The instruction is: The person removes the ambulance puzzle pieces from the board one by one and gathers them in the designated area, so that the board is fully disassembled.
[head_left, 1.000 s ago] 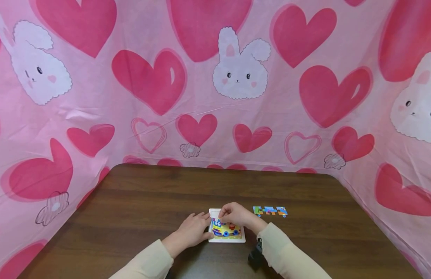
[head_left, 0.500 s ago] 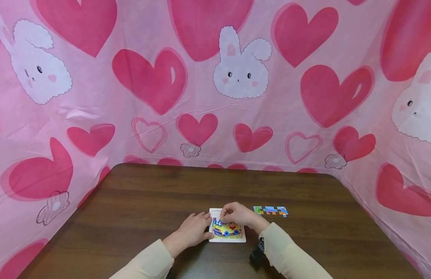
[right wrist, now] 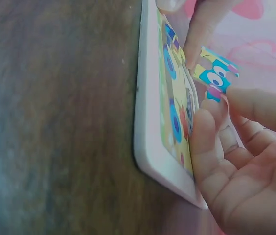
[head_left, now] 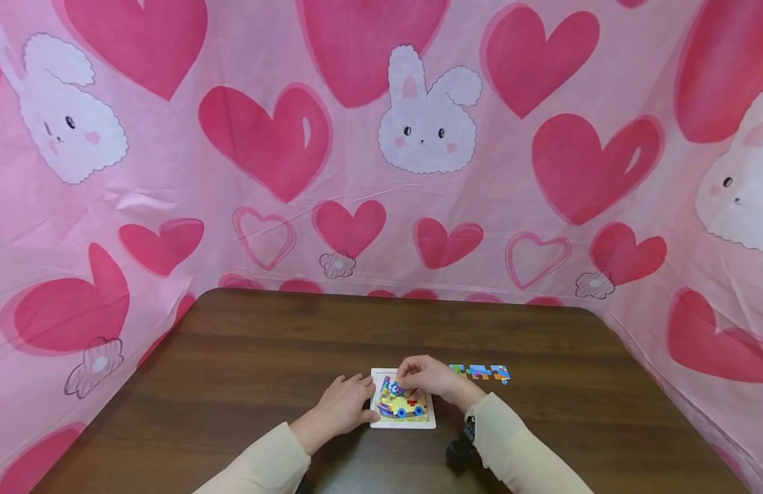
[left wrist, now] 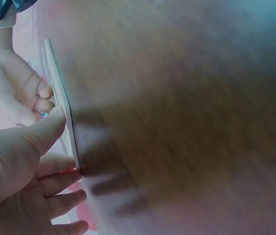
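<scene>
A white-rimmed jigsaw puzzle tray (head_left: 403, 425) lies on the table, with a yellow vehicle picture partly filled in. My left hand (head_left: 341, 406) rests along its left edge, thumb by the near corner and fingers fairly straight. Above the tray, my right hand (head_left: 436, 377) pinches a puzzle piece (right wrist: 218, 73) between thumb and fingertips. Blue and yellow, with cartoon eyes, the piece is tilted up off the picture in the right wrist view. The left wrist view shows the left thumb and fingers touching the tray's side.
Several loose puzzle pieces (head_left: 479, 372) lie in a row just right of the tray, partly behind the right hand. The brown wooden table (head_left: 283, 343) ends at a pink heart-patterned cloth (head_left: 357, 171) at the back and sides.
My right hand has shifted slightly right and lifted, bringing the piece with eyes up off the picture. The left hand has stayed at the tray's edge.
</scene>
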The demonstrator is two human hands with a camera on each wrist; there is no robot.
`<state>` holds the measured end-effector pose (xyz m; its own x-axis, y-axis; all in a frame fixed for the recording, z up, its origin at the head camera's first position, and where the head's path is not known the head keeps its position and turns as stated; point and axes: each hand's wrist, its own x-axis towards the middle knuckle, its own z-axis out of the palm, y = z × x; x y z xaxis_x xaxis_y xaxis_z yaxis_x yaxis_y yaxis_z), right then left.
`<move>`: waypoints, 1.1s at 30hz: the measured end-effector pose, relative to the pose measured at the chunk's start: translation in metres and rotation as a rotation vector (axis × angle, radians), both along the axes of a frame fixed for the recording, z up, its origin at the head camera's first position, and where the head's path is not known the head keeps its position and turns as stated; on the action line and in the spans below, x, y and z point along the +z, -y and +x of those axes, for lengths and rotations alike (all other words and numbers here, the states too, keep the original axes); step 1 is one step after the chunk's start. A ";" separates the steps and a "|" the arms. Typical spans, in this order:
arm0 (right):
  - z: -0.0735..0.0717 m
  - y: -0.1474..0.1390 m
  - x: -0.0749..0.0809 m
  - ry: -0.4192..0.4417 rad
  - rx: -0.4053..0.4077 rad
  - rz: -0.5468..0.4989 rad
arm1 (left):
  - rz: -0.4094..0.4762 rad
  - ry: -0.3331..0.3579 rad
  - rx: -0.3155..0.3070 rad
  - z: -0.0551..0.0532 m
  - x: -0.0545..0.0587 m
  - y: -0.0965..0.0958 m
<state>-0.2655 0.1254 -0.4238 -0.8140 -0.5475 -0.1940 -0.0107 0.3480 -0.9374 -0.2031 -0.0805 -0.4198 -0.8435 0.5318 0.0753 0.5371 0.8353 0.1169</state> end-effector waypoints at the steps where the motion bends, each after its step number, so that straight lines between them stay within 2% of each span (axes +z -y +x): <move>1: -0.001 -0.001 0.000 0.009 -0.006 -0.012 | -0.003 -0.006 -0.001 0.000 0.000 0.000; 6: -0.003 -0.011 0.004 0.008 -0.048 -0.023 | -0.013 -0.001 0.002 0.000 0.001 0.000; 14: -0.008 -0.033 0.021 -0.124 -0.127 0.065 | -0.030 -0.013 -0.012 -0.001 0.000 0.000; 18: -0.010 -0.047 0.027 -0.155 -0.155 0.119 | -0.026 -0.016 -0.018 -0.001 -0.001 0.000; 23: -0.008 -0.066 0.029 -0.159 -0.159 0.146 | -0.017 -0.001 -0.017 0.000 0.000 0.001; 33: -0.006 -0.094 0.023 -0.190 -0.135 0.182 | -0.013 0.016 -0.009 0.001 0.001 0.000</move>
